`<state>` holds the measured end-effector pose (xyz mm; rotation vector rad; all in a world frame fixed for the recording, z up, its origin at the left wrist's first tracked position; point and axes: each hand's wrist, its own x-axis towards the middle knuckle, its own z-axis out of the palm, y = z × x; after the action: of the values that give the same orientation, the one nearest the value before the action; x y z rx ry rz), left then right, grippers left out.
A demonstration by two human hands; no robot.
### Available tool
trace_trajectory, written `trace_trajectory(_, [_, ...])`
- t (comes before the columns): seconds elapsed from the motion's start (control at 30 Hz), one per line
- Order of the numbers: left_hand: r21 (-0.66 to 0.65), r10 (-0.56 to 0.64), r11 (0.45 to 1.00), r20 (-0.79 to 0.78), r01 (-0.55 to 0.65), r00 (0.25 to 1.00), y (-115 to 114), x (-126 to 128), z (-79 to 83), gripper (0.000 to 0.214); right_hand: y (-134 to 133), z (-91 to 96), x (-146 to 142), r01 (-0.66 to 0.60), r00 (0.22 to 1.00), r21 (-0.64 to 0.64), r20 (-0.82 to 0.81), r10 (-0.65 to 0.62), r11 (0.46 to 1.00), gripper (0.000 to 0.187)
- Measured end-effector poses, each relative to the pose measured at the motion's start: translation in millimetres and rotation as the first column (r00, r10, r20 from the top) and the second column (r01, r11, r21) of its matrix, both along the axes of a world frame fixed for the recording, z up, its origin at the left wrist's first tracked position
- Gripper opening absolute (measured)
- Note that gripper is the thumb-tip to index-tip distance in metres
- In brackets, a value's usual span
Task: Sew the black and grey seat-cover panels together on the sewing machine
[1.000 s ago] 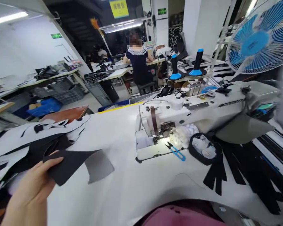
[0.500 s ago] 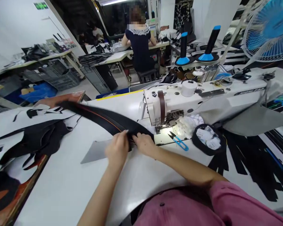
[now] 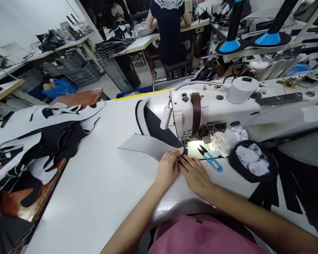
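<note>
My left hand [image 3: 169,165] is closed, its fingertips pinching the narrow end of a grey fabric piece [image 3: 143,143] just in front of the sewing machine. Pressed up against it, my right hand [image 3: 196,173] has its fingers bent together over the same end. Behind the grey piece, a black fabric piece [image 3: 161,128] runs towards the needle area, its far part curled over with a pale underside showing. The sewing machine [image 3: 212,102] has its lamp lit over the stitching plate. Blue thread snips [image 3: 212,160] lie beside my right hand.
A black round holder [image 3: 231,165] with white labels stands right of the snips, near black fabric strips [image 3: 288,180]. Cut fabric pieces [image 3: 60,139] are heaped on a brown board at left. Thread cones [image 3: 230,44] stand behind the machine. A person [image 3: 171,31] sits at another table.
Both hands have moved right, closer to the machine. The long black piece with an orange line has swung out of its leftward stretch; grey and pale undersides now show. The view has tilted down.
</note>
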<state>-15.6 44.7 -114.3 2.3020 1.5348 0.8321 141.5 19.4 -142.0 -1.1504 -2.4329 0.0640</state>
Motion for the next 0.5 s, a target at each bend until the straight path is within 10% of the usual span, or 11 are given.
trace_trajectory(0.5, [0.034,-0.118,0.991,-0.266,0.132,0.957,17.9,11.9,5.2,0.036,-2.3,0.5,6.4,0.032,0.995,0.109,-0.096,-0.021,0.994,0.041])
